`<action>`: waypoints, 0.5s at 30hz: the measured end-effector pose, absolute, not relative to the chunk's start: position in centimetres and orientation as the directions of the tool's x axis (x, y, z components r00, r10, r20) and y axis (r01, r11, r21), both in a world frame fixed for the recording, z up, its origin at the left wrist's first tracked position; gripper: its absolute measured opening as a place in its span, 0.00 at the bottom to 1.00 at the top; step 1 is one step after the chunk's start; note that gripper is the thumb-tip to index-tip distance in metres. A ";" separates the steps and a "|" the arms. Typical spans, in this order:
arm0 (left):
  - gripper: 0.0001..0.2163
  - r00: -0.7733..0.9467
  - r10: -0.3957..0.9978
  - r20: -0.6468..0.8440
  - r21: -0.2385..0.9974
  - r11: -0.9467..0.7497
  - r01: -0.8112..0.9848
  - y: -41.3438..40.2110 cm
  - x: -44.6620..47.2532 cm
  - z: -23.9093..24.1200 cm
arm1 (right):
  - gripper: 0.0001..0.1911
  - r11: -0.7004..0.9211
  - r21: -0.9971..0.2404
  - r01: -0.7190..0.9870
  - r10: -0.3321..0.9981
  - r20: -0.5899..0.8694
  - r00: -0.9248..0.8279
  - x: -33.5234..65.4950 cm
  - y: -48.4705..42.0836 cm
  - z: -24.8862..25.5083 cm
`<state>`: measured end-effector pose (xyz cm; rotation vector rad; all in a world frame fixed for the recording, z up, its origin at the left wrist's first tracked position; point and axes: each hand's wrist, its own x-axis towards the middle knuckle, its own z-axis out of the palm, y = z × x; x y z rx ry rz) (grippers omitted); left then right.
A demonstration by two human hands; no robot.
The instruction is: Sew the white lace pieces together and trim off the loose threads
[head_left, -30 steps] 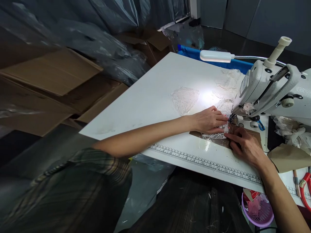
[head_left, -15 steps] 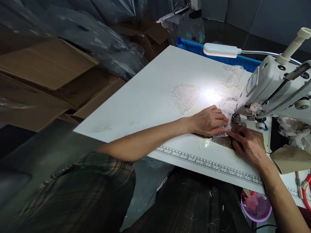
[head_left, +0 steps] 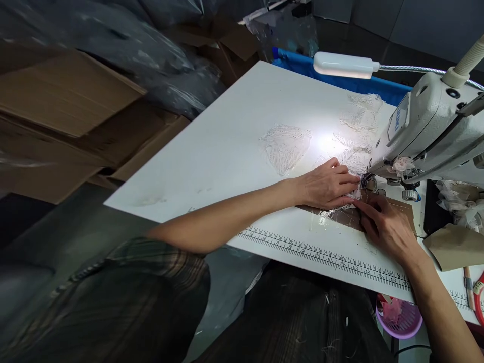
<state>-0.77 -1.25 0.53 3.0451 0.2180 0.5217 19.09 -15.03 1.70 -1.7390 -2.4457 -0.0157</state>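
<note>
My left hand point(head_left: 327, 185) lies on a piece of white lace point(head_left: 350, 162), fingers stretched toward the needle of the white sewing machine point(head_left: 427, 131). My right hand point(head_left: 383, 224) presses flat on the lace and on a brown patch point(head_left: 340, 217) just in front of the presser foot, fingers extended. The fingertips of both hands meet close to the needle. Another lace piece point(head_left: 284, 146) lies further left on the white table point(head_left: 227, 151).
A white lamp point(head_left: 346, 65) on a flexible arm lights the work spot. A ruler strip point(head_left: 325, 254) runs along the table's front edge. Cardboard boxes point(head_left: 68, 116) and plastic sheeting stand at the left. A purple basket point(head_left: 401, 317) hangs below; red scissors point(head_left: 478, 297) lie at the right.
The view has shifted a little, so the table and machine sit slightly higher. Both hands keep their place at the needle; the lace has crept slightly under the foot.
</note>
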 end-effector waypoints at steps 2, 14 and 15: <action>0.19 0.935 0.154 0.321 0.091 -0.987 0.131 -1.0 -0.9 0.6 | 0.23 0.318 -0.071 0.945 0.944 0.121 -0.308 19.0 -15.0 1.7; 0.15 0.920 0.201 0.336 0.238 -0.963 0.124 -0.9 -1.0 0.3 | 0.22 0.272 -0.097 0.957 0.959 0.113 -0.261 18.9 -15.0 1.7; 0.15 0.919 0.201 0.338 0.248 -0.961 0.118 -0.9 -1.0 0.3 | 0.22 0.268 -0.101 0.958 0.960 0.112 -0.257 18.9 -15.0 1.8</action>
